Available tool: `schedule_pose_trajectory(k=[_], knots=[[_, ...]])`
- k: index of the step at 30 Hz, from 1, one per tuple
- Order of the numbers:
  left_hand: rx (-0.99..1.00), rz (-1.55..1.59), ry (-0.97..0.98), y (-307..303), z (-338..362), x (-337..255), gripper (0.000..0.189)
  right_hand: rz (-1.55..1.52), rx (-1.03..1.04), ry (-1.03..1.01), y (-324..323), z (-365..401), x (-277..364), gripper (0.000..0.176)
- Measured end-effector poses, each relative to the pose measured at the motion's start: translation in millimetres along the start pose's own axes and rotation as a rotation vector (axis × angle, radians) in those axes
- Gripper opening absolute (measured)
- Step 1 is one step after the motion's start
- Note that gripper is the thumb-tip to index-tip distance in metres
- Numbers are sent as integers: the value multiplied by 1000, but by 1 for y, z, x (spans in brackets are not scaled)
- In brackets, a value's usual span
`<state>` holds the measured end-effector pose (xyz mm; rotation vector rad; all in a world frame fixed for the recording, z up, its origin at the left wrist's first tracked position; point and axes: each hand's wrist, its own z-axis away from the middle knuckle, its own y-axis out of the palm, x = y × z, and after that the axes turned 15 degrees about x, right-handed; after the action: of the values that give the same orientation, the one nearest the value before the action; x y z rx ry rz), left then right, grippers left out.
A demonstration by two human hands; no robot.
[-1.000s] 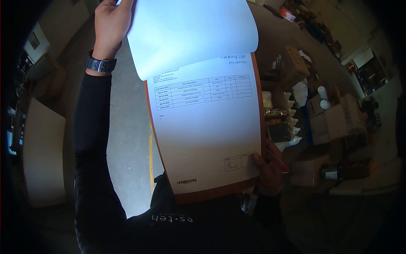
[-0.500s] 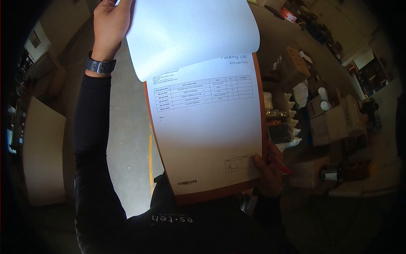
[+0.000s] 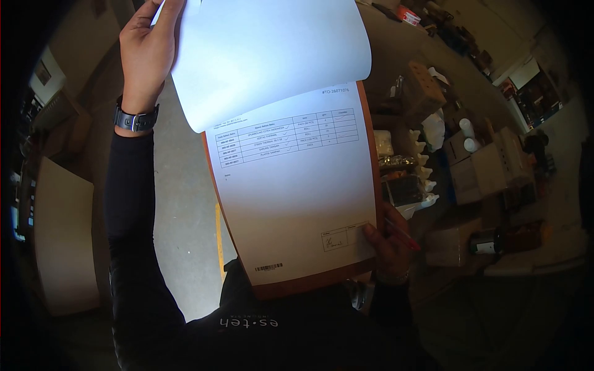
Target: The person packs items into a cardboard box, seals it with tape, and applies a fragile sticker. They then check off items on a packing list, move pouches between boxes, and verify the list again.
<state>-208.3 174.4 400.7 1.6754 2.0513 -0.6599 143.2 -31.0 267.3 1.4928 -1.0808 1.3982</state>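
A brown clipboard (image 3: 297, 285) is held up in front of my body. On it lies a printed packing list (image 3: 291, 210) with a table, several tick marks, a signature box and a barcode. Above it a white sheet (image 3: 272, 55) is lifted and curls over the list's heading. My left hand (image 3: 147, 52), with a dark watch on the wrist, grips the sheet's upper left edge; its fingertips run out of view. My right hand (image 3: 390, 244) clasps the board's lower right edge, thumb on the paper. A red-tipped pen (image 3: 405, 238) sticks out from between its fingers.
To the right are cardboard boxes (image 3: 451, 243), a dark jar with a pale label (image 3: 484, 242) and white-edged packaging (image 3: 427, 185). A pale panel (image 3: 65, 216) stands at the left. A yellow line (image 3: 219, 238) marks the grey floor (image 3: 185, 204).
The clipboard and both hands have shifted slightly left. My left hand is a little lower, and the lifted sheet now covers the "Packing List" title.
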Motion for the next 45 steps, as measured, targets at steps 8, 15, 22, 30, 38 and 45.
schedule_pose_trajectory(k=[8,15,22,30,38,45], knots=[[-1,4,60,7,0,-12,21,-17,-9,3,-4,0,-1,48],[245,70,90,-1,32,-23,27,-5,-3,19,-8,-2,-1,48],[1611,-8,132,44,99,-83,49,31,-28,-75,-27,-7,-29,51],[1433,-55,446,62,115,-109,29,42,303,-89,66,-81,-58,50],[1276,-151,258,-25,84,-82,29,205,303,-49,130,-88,-93,43],[1215,-9,680,34,-52,-85,29,578,-228,-150,77,-83,-43,38]])
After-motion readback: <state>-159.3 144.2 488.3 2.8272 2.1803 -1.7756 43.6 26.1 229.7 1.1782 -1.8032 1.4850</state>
